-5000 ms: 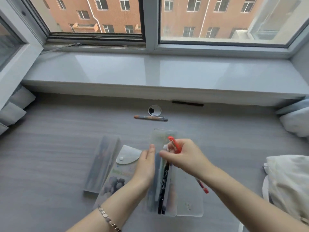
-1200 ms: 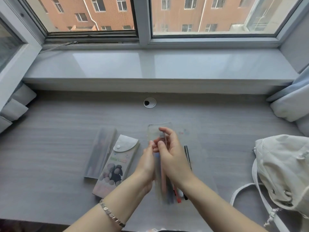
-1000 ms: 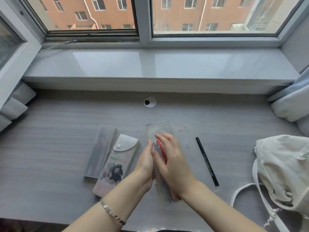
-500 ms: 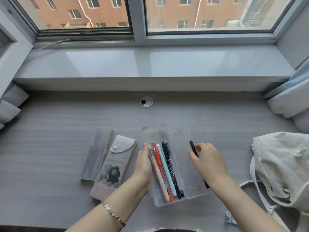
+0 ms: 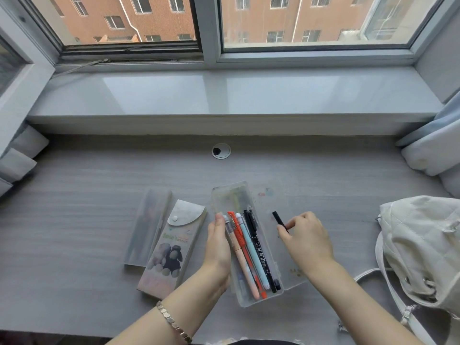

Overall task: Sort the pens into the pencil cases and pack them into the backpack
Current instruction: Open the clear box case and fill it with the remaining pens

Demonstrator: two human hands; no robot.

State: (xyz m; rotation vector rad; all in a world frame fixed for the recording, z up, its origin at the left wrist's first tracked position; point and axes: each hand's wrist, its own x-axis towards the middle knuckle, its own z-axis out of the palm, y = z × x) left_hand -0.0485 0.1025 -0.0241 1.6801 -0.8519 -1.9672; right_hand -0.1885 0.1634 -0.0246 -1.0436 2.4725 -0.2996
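Observation:
A clear plastic pencil case (image 5: 225, 197) lies open on the grey desk, its lid (image 5: 273, 195) folded out to the right. Inside it lie several pens (image 5: 251, 252): peach, red, light blue and black. My left hand (image 5: 217, 245) holds the case's left wall. My right hand (image 5: 306, 239) pinches a thin black pen (image 5: 278, 218) above the open lid. A frosted flat case (image 5: 146, 227) and a snap-flap case printed with a sheep (image 5: 171, 247) lie to the left. The cream backpack (image 5: 423, 247) sits at the right.
A white window sill (image 5: 224, 95) runs along the back above the desk. A round cable grommet (image 5: 221, 151) is set into the desk behind the cases. Pale cushions (image 5: 428, 155) lie at the far right, folded cloth (image 5: 17, 158) at the far left.
The remaining pens went into the clear case. My right hand then moved right to the black pen on the lid and has now lifted it in a pinch; my left hand stayed on the case.

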